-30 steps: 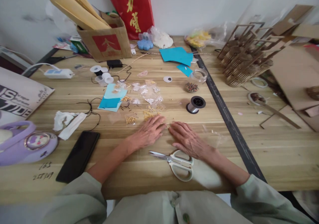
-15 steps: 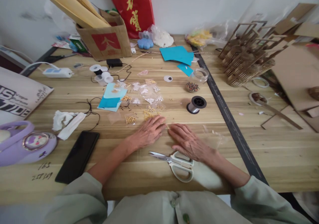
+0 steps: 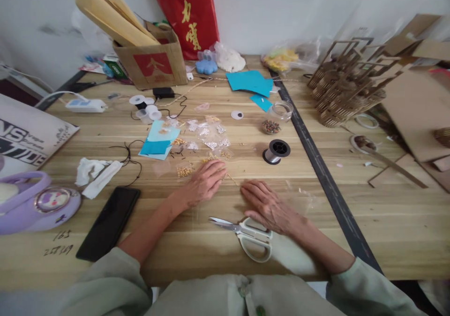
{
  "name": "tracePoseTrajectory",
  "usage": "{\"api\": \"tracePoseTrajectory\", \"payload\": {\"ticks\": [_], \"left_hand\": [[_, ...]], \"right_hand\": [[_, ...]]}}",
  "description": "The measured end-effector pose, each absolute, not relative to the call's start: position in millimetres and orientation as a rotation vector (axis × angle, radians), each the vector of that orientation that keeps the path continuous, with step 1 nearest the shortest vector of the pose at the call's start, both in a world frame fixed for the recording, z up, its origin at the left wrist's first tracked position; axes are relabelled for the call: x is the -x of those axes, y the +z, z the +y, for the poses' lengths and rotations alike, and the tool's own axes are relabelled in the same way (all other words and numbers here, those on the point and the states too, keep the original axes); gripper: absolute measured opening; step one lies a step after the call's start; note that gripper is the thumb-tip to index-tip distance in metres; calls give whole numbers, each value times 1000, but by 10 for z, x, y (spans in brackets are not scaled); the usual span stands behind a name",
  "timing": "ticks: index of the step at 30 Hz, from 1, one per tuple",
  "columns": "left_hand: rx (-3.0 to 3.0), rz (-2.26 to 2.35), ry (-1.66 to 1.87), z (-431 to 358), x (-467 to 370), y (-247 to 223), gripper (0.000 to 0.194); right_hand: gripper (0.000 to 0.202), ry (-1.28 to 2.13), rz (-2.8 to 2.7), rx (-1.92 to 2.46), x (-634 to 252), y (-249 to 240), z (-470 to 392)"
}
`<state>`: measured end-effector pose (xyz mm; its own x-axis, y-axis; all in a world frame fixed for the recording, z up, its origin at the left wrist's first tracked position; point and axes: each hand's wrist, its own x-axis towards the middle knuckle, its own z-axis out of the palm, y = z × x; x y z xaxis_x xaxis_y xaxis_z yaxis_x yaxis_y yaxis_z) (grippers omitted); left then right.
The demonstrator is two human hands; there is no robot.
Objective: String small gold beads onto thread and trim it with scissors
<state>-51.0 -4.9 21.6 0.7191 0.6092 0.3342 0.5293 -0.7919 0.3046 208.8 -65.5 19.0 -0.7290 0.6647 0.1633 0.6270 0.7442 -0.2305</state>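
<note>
My left hand (image 3: 206,180) lies palm down over a small heap of gold beads (image 3: 211,156), its fingers stretched and lying on the table. My right hand (image 3: 269,202) rests to the right, fingers flat and side by side, thumb apart from them. Between the hands runs a short, thin gold strand (image 3: 232,180), one end near my right fingertips and the other near my left. What lies under the fingers is hidden. White-handled scissors (image 3: 246,235) lie just below the hands. Another pile of gold beads (image 3: 184,171) sits left of my left hand.
Beyond the hands are a wire spool (image 3: 276,152), a glass jar (image 3: 282,110), small bags (image 3: 211,135) and blue sheets (image 3: 156,146). A black phone (image 3: 108,223) and a purple object (image 3: 45,199) lie left. Brown slatted baskets (image 3: 341,93) stand at right.
My left hand has moved a little left, away from my right hand. The gap between them is wider, and the thin gold strand now shows there. My right hand has hardly moved.
</note>
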Motion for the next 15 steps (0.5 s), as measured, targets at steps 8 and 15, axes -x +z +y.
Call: {"api": "tracePoseTrajectory", "payload": {"ticks": [8,15], "left_hand": [[-2471,1120,989,107,673,185,11],[-2510,1086,886,-78,610,185,11]], "right_hand": [[44,180,-2669,1014,-2101,202,-664],[55,172,-2607,968,-2033,163,-614]]}}
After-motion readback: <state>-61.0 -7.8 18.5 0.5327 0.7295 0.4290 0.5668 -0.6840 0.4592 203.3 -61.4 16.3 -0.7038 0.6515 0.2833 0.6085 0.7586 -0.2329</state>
